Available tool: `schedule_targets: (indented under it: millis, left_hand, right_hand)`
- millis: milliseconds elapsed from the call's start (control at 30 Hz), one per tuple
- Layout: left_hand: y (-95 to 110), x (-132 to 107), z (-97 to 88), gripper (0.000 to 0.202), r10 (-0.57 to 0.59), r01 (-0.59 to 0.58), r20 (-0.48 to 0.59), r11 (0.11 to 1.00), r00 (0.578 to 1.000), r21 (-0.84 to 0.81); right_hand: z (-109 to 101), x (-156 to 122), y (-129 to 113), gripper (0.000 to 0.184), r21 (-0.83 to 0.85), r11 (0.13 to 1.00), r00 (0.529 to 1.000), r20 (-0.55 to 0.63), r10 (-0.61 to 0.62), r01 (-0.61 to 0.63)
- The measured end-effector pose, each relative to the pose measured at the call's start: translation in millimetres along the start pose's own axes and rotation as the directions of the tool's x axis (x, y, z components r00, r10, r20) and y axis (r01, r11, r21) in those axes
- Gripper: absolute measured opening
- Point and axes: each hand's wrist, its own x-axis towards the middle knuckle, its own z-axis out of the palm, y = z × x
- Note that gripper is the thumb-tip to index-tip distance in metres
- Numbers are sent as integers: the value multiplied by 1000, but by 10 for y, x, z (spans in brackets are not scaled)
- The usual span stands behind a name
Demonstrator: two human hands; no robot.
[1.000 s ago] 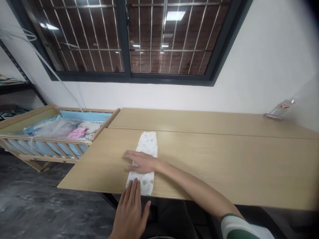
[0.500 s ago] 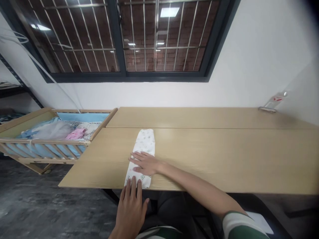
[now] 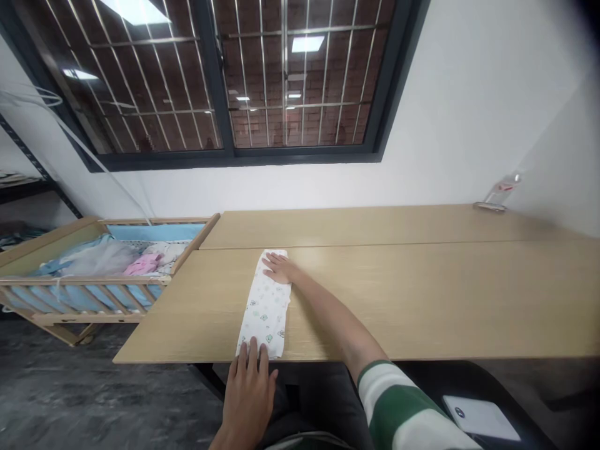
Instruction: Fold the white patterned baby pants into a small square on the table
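Note:
A white cloth (image 3: pixel 265 306) with a small green print lies folded into a long strip on the wooden table, running from its front edge towards the back. My right hand (image 3: pixel 280 269) rests flat on the far end of the strip, fingers spread. At the near end, my left hand (image 3: pixel 249 387) lies with its fingers stretched out, fingertips on the cloth's edge by the table front. Neither hand grips the fabric. The parts of the cloth under my palm and fingertips are hidden.
The wooden table (image 3: pixel 398 294) stretches right to the wall. A wooden crib (image 3: pixel 89 281) with blue lining, cloths and a pink item stands to the left. A clear bottle (image 3: pixel 501 194) leans at the back right. A white phone (image 3: pixel 480 417) lies below the table edge.
My right hand has slid from the middle of the cloth to its far end, and the fabric there looks flatter. My left hand stays at the near edge. The view has shifted slightly.

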Motion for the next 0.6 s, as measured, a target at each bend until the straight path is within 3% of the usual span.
schedule_targets:
  millis: [167,300,467,600]
  left_hand:
    - [-43,3,27,40,18,-18,-23,1000,1000,-20]
    - [-63,30,-1,35,-21,18,-41,997,999,-71]
    - [-325,95,20,29,76,-84,-53,982,996,-169]
    - [-640,149,49,29,181,-196,-78,926,980,-324]
  right_hand:
    - [24,51,67,69,-4,998,991,-122,60,-61]
    - [43,-96,-36,65,-45,999,949,-315,-1,-14]
    - [45,-665,-425,51,73,995,889,-457,-22,62]
    - [87,-1359,-813,34,226,945,933,-324,-158,239]
